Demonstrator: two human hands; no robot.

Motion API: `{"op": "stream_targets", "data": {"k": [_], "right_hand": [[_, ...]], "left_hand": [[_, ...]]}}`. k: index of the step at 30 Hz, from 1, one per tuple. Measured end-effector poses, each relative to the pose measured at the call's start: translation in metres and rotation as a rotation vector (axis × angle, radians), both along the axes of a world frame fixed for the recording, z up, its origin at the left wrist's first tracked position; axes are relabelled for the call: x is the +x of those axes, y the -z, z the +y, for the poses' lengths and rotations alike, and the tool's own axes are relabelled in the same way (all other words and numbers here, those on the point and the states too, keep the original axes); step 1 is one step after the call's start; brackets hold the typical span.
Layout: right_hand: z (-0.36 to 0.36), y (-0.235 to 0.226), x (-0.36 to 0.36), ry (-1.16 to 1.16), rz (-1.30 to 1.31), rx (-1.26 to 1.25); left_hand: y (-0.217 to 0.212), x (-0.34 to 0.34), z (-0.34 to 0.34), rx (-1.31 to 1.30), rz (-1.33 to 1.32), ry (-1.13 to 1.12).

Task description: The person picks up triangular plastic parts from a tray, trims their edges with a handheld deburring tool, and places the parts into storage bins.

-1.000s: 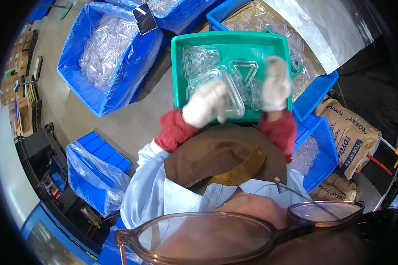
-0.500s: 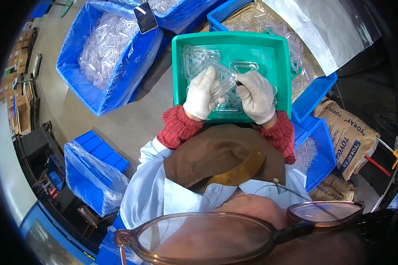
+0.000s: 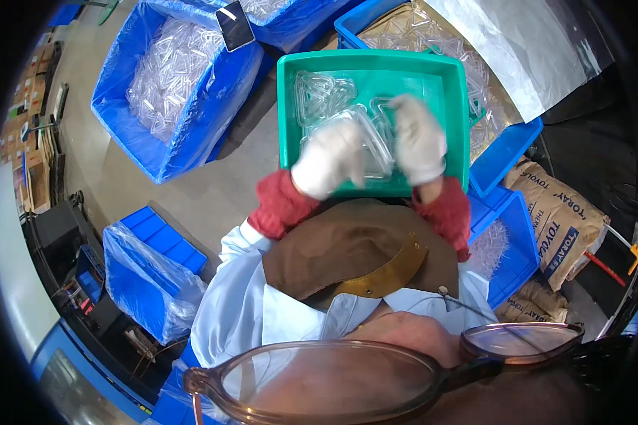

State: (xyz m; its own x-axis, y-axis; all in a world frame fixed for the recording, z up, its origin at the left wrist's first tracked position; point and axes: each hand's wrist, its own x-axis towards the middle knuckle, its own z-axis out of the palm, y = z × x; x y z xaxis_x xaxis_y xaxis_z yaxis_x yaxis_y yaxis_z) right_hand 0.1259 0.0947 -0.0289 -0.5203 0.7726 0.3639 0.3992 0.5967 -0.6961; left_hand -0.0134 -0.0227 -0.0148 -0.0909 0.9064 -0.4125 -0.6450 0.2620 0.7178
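Note:
Both my hands wear white gloves and are over a green tray [image 3: 288, 113] in front of me. My left hand [image 3: 329, 159], a little blurred, is closed at the lower left of the tray. A clear plastic triangular frame [image 3: 380, 150] sticks out from its fingers toward the right. My right hand [image 3: 420, 138] is raised over the tray's right part, smeared by motion, with its fingertips bent toward the left; whether it holds anything does not show. More clear triangular frames [image 3: 320, 92] lie in the tray's upper left, and others are partly hidden under my hands.
A blue lined bin [image 3: 170, 85] full of clear triangular pieces stands at the left, with a dark phone-like device [image 3: 234, 27] on its corner. Behind the tray are another blue bin [image 3: 347, 30] and a white sheet [image 3: 510, 49]. Brown sacks [image 3: 553, 219] lie at the right.
My right hand has moved up and slightly right, apart from the left. The clear frame near my left hand has tilted and sits lower. My left hand has shifted slightly.

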Motion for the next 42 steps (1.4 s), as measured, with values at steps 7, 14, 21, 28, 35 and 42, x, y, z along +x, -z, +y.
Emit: {"op": "stream_targets", "data": {"k": [7,14,21,28,35,42], "right_hand": [[0.000,-0.040,0.005,-0.168,-0.009,-0.472],[-0.013,-0.027,-0.003,0.003,0.155,-0.928],[0.056,0.010,-0.006,-0.035,-0.718,-0.098],[0.067,0.049,-0.010,-0.091,-1.069,-0.177],[0.071,-0.009,0.000,0.048,-0.335,-0.446],[0.016,-0.038,0.018,-0.162,0.167,-0.621]], "left_hand": [[0.013,-0.008,0.009,0.148,-0.085,-0.023],[0.005,-0.006,0.003,0.034,0.316,-0.067],[0.002,-0.035,-0.017,-0.049,0.481,-0.184],[0.047,-0.195,-0.020,0.073,0.109,-0.718],[0.015,-0.147,0.010,0.252,1.646,-0.407],[-0.017,-0.013,0.052,0.144,0.792,0.119]]}}
